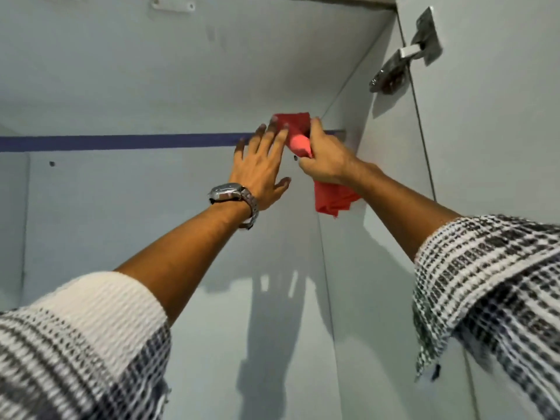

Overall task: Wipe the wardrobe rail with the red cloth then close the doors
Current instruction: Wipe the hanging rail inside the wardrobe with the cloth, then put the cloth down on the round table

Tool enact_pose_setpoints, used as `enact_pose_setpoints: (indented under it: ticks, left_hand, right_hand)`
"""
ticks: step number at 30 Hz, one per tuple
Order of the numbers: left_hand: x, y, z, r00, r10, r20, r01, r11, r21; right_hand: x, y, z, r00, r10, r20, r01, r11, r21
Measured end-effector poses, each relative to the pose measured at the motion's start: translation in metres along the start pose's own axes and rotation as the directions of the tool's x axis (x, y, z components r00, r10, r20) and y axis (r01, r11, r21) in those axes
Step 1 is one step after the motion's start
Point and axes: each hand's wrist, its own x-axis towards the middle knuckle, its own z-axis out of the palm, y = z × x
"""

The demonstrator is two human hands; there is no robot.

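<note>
Up at the rail's (121, 142) right end, the right hand (325, 160) grips the red cloth (298, 131) around it, left hand (260, 168) spread flat alongside, bare rail stretching leftward.

Cloth (295, 125) draped over rail (121, 142), near right end, between hands.

No legible text, labels, brands, numbers or signs found. Wristwatch (233, 192) face blurred, dial markings unreadable. Wardrobe panels (151, 71) plain, unmarked. Door hinge (406, 53) shows no readable stamp. Red cloth (295, 128) carries no visible print or tag.
</note>
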Motion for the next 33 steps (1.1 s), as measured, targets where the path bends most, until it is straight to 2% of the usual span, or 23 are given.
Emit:
enact_pose_setpoints:
  ticks: [3, 5, 8, 11, 14, 16, 17, 19, 21, 23, 25, 27, 28, 29, 31, 33]
  left_hand:
    - [-0.039, 0.017, -0.007, 0.991, -0.055, -0.123, 0.041, 0.992, -0.116]
    - [-0.08, 0.028, -0.003, 0.996, -0.023, -0.092, 0.011, 0.992, -0.123]
    - [-0.167, 0.054, 0.016, 0.988, 0.087, 0.13, -0.06, 0.979, -0.196]
    - [-0.289, 0.094, 0.036, 0.878, 0.173, 0.445, 0.006, 0.928, -0.373]
    - [-0.439, 0.147, 0.05, 0.696, 0.24, 0.677, 0.16, 0.867, -0.472]
    - [-0.542, 0.182, 0.049, 0.55, 0.31, 0.776, 0.207, 0.849, -0.486]
    - [-0.596, 0.201, 0.044, 0.453, 0.36, 0.815, 0.219, 0.841, -0.494]
    - [-0.699, 0.236, 0.029, 0.26, 0.453, 0.853, 0.266, 0.816, -0.514]
    - [-0.791, 0.269, 0.007, 0.095, 0.511, 0.854, 0.339, 0.79, -0.51]
    - [-0.871, 0.306, -0.014, -0.05, 0.562, 0.826, 0.394, 0.771, -0.501]
    - [-0.931, 0.349, -0.025, -0.129, 0.596, 0.792, 0.438, 0.751, -0.494]
    - [-0.969, 0.393, -0.025, -0.134, 0.61, 0.781, 0.45, 0.74, -0.5]
    - [-0.983, 0.418, -0.021, -0.103, 0.609, 0.786, 0.443, 0.736, -0.512]
    - [-0.995, 0.442, -0.016, -0.033, 0.607, 0.794, 0.436, 0.724, -0.535]
    - [-1.016, 0.484, -0.004, 0.159, 0.629, 0.761, 0.409, 0.66, -0.63]
    - [-1.043, 0.519, 0.006, 0.266, 0.635, 0.726, 0.288, 0.666, -0.688]
  right_hand:
    - [-0.052, -0.008, 0.006, 0.99, 0.023, 0.142, -0.039, 0.992, 0.116]
    - [-0.098, -0.01, 0.018, 0.971, 0.088, 0.224, -0.136, 0.969, 0.208]
    - [-0.192, -0.001, 0.05, 0.918, 0.218, 0.332, -0.291, 0.938, 0.188]
    - [-0.325, 0.011, 0.098, 0.769, 0.359, 0.529, -0.428, 0.904, 0.009]
    - [-0.494, 0.012, 0.146, 0.564, 0.422, 0.71, -0.534, 0.842, -0.076]
    - [-0.61, 0.003, 0.17, 0.394, 0.446, 0.804, -0.639, 0.761, -0.109]
    - [-0.669, -0.005, 0.178, 0.286, 0.481, 0.829, -0.704, 0.693, -0.159]
    - [-0.778, -0.02, 0.19, 0.08, 0.496, 0.864, -0.777, 0.574, -0.258]
    - [-0.871, -0.037, 0.187, -0.105, 0.467, 0.878, -0.759, 0.532, -0.374]
    - [-0.952, -0.042, 0.178, -0.236, 0.391, 0.89, -0.711, 0.554, -0.432]
    - [-1.021, -0.033, 0.17, -0.329, 0.357, 0.874, -0.664, 0.57, -0.483]
    - [-1.071, -0.017, 0.162, -0.368, 0.394, 0.843, -0.615, 0.577, -0.538]
    - [-1.095, -0.006, 0.161, -0.343, 0.437, 0.832, -0.59, 0.588, -0.553]
    - [-1.119, 0.006, 0.16, -0.28, 0.508, 0.814, -0.569, 0.595, -0.567]
    - [-1.16, 0.026, 0.157, -0.067, 0.644, 0.762, -0.5, 0.639, -0.584]
    - [-1.197, 0.043, 0.159, 0.092, 0.699, 0.709, -0.391, 0.68, -0.62]
